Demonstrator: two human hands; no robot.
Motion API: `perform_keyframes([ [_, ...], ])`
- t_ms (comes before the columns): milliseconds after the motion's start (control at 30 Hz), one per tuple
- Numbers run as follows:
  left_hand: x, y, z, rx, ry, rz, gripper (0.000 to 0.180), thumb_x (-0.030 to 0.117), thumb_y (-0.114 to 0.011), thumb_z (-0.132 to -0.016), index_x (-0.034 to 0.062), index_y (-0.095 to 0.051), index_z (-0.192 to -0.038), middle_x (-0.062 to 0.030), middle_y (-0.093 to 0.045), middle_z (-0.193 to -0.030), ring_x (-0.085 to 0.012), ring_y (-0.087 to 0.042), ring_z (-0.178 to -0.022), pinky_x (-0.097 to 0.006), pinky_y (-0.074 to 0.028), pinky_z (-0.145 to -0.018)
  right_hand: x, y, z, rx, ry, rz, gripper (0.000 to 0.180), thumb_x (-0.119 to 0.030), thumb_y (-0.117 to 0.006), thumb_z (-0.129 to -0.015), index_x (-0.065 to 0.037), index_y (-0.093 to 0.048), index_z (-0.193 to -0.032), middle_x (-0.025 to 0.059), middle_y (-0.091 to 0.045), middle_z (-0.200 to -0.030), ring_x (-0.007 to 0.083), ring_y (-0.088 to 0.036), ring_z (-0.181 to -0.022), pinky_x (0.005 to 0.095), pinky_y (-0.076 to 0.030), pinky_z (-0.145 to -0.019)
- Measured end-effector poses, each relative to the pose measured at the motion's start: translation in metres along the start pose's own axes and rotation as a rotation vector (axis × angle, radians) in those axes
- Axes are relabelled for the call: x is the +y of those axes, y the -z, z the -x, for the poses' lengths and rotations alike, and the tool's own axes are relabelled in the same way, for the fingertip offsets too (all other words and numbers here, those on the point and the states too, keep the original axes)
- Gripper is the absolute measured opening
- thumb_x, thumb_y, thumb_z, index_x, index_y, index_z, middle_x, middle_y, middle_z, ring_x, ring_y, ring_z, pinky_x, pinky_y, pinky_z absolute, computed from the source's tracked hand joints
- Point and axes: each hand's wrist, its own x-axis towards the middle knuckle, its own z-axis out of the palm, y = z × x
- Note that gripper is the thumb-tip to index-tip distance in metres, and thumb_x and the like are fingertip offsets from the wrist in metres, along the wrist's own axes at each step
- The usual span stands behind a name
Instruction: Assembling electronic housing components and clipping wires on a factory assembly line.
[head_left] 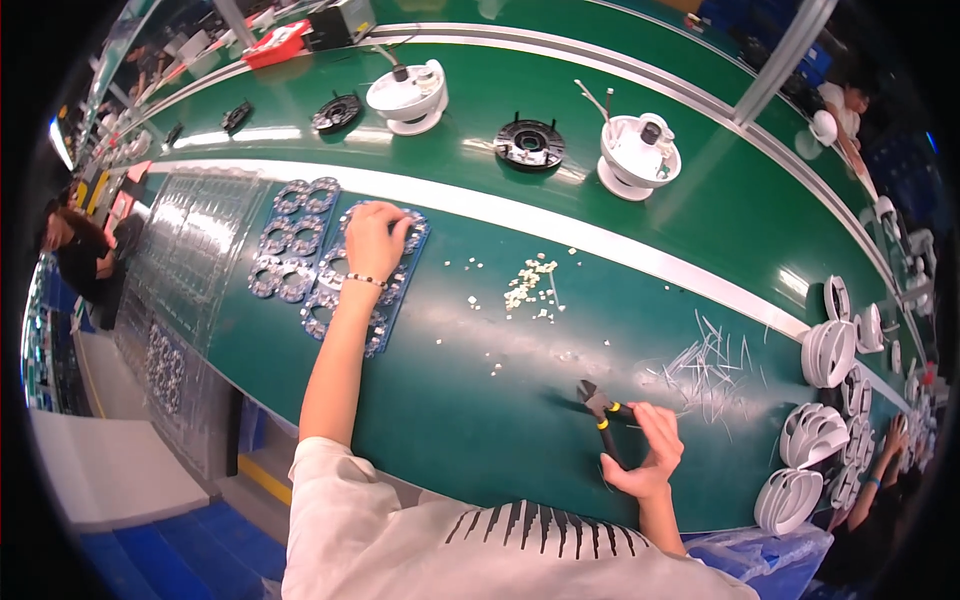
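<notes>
Fingers of your right hand [650, 465] curl part-way over one handle of the cutters [598, 404], thumb by the other, so the handles stand spread; that loose hold probably keeps the tool ready while its blades point away from your palm. Your left hand [374, 240] is bent down over the blue board [396, 287], fingertips bunched close together at its far part; whether they pinch anything, you can't tell from above. That board lies flat under those fingers, likely for easy reach, with a second panel [291, 240] just left of them. Between your two hands, a little beyond the cutters, pale bits [522, 290] lie scattered, apart from the fingers of both. Right of your right fingers spread thin white strips [708, 370]; farther right, white rings [828, 355] stand grouped, perhaps to leave your hands room.
</notes>
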Motion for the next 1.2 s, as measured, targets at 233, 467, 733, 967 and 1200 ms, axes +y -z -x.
perform_keyframes([
  [233,0.006,-0.008,0.003,0.119,-0.03,0.039,0.004,0.004,-0.064,-0.067,0.0029,-0.06,-0.066,-0.0086,-0.058,-0.07,-0.0251,-0.057,-0.062,-0.032,-0.045,-0.058,0.002,0.001,0.002,-0.016,0.033,-0.011,0.061,-0.018,-0.071,-0.045,0.004,-0.057,-0.1,0.0164,-0.06,-0.093,0.0271,-0.055,-0.079,0.0343,-0.043,-0.073],
  [467,0.004,-0.003,0.003,0.117,0.031,0.093,0.005,0.005,-0.062,-0.07,0.0008,-0.06,-0.07,-0.0101,-0.059,-0.072,-0.0248,-0.057,-0.064,-0.031,-0.045,-0.06,0.001,0.011,0.003,0.018,0.008,-0.043,0.063,-0.017,-0.071,-0.045,0.002,-0.056,-0.103,0.0149,-0.06,-0.093,0.0255,-0.055,-0.079,0.0326,-0.043,-0.072],
  [733,0.003,-0.006,-0.001,0.061,-0.008,-0.044,0.01,0.011,-0.065,-0.069,0.0025,-0.06,-0.068,-0.0094,-0.059,-0.072,-0.0257,-0.057,-0.068,-0.033,-0.045,-0.064,-0.001,0.018,0.008,0.037,0.01,-0.005,0.062,-0.017,-0.071,-0.046,0.002,-0.056,-0.102,0.014,-0.06,-0.093,0.0248,-0.055,-0.077,0.0326,-0.043,-0.071],
  [967,0.01,-0.017,0.001,0.061,0.007,-0.092,0.007,0.01,-0.059,-0.073,0.0028,-0.058,-0.07,-0.0107,-0.058,-0.073,-0.0278,-0.056,-0.069,-0.036,-0.044,-0.063,0.006,0.055,-0.006,0.061,0.08,0.163,0.055,-0.02,-0.072,-0.049,0.001,-0.059,-0.098,0.0131,-0.061,-0.091,0.0262,-0.058,-0.081,0.0342,-0.044,-0.072],
  [1200,-0.009,-0.015,0.006,0.092,0.005,-0.112,0.008,0.008,-0.055,-0.075,0.0008,-0.054,-0.073,-0.0147,-0.055,-0.072,-0.0325,-0.053,-0.068,-0.039,-0.043,-0.062,0.044,0.11,-0.117,0.207,0.003,0.403,0.055,-0.012,-0.07,-0.051,-0.002,-0.057,-0.104,0.0134,-0.059,-0.099,0.0224,-0.057,-0.087,0.0296,-0.045,-0.072],
])
